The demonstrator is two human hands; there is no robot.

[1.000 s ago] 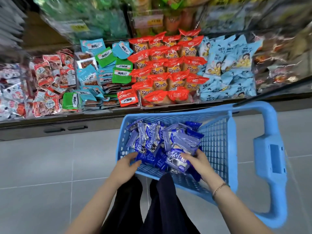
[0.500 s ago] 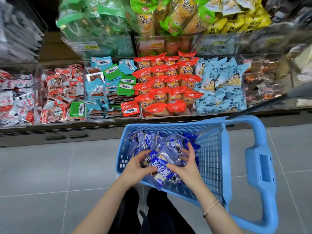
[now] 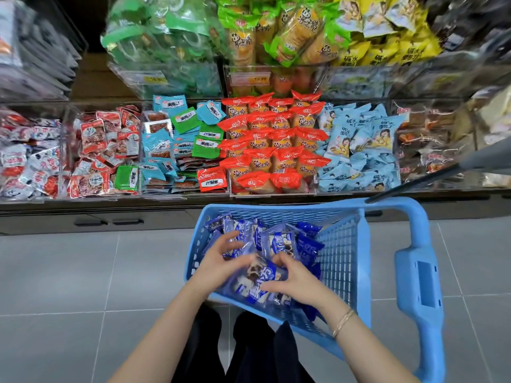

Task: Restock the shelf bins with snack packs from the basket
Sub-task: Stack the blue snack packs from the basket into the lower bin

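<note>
Since half a second ago both hands have drawn closer together over the near end of the basket [image 3: 345, 261], and the view has tipped up, so a higher shelf row of green and yellow bags now shows. Left hand [image 3: 218, 265] and right hand [image 3: 297, 281] are cupped around a bunch of blue packs [image 3: 255, 280], fingers curled on them from either side; how many they hold cannot be counted. More blue packs [image 3: 279, 239] lie heaped just beyond the hands in the basket, their white lettering too blurred to read. A thin bracelet [image 3: 343, 323] sits on the right wrist. Well beyond the hands, the shelf bins [image 3: 229, 189] hold red-topped packs [image 3: 273, 139] printed 薯片脆 straight ahead, pale blue bags [image 3: 359, 150] marked 碱水面包丁 to the right of them, and teal and green sachets [image 3: 182, 139] to the left. Yellow price tags [image 3: 250, 77] above are unreadable.
</note>
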